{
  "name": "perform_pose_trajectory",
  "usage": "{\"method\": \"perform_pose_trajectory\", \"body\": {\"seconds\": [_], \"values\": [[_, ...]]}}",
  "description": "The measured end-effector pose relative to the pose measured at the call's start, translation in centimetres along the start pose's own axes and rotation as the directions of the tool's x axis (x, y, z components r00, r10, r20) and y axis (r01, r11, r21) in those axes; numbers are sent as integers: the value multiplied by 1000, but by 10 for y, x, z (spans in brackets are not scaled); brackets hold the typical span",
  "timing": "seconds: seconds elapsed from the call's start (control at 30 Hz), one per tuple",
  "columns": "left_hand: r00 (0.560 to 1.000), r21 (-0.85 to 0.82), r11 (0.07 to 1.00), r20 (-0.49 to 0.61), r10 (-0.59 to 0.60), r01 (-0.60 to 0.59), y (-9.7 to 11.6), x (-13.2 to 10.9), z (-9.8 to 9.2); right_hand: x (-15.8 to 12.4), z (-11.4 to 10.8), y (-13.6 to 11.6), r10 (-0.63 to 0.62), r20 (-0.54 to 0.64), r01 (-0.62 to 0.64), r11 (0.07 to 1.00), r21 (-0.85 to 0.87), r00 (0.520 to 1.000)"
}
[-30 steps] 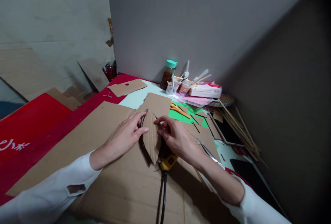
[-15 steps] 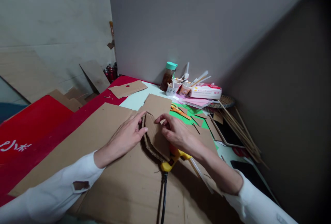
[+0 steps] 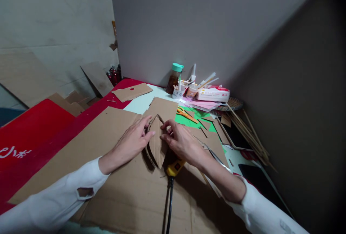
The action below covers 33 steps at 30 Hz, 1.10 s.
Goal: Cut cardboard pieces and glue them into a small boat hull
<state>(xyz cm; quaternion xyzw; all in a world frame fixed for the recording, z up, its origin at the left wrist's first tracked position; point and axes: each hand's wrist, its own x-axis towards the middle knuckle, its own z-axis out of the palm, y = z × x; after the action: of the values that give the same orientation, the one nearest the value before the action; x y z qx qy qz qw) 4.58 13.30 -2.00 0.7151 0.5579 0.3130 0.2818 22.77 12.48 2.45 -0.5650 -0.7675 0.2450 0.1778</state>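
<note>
A leaf-shaped cardboard piece point(image 3: 156, 144) stands on edge on a large cardboard sheet point(image 3: 108, 162), with a curved corrugated strip along its left side. My left hand point(image 3: 132, 142) presses against its left side, thumb and fingers pinching the strip. My right hand point(image 3: 182, 140) grips its right side, fingers curled on the upper edge. A yellow glue gun point(image 3: 174, 167) with a black cord lies just under my right wrist.
Orange scissors point(image 3: 185, 114) lie on green paper point(image 3: 193, 118) behind my hands. A jar with a teal lid point(image 3: 174, 78), small cups of sticks, a tissue pack point(image 3: 213, 93) and bamboo sticks point(image 3: 251, 133) crowd the back right. Cardboard scraps lie on the red table point(image 3: 35, 126).
The cardboard piece was tilted flatter toward the right half a second ago; both hands have now brought it back upright and closer together.
</note>
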Motion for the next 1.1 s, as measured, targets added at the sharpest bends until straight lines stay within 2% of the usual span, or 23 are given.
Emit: {"method": "perform_pose_trajectory", "body": {"seconds": [0.27, 0.53, 0.67, 0.9, 1.1], "values": [[999, -35, 999, 25, -20, 21, -2, 0, -1, -1, 4, 5, -77, 13, 78, 993, -91, 997], [1000, -18, 1000, 24, 12, -11, 2, 0, -1, -19, 5, -14, -125, 38, 130, 970, -207, 991], [998, -5, 999, 44, 49, -49, 2, 1, -1, -22, 10, -14, -172, 58, 181, 954, -240, 983], [999, -76, 997, 23, 30, -28, -3, 1, 0, -21, 11, 0, -136, 0, 135, 982, -131, 991], [998, -332, 942, -37, -51, 36, -4, 5, 5, -24, 13, 2, -85, -37, 87, 995, 53, 996]]}}
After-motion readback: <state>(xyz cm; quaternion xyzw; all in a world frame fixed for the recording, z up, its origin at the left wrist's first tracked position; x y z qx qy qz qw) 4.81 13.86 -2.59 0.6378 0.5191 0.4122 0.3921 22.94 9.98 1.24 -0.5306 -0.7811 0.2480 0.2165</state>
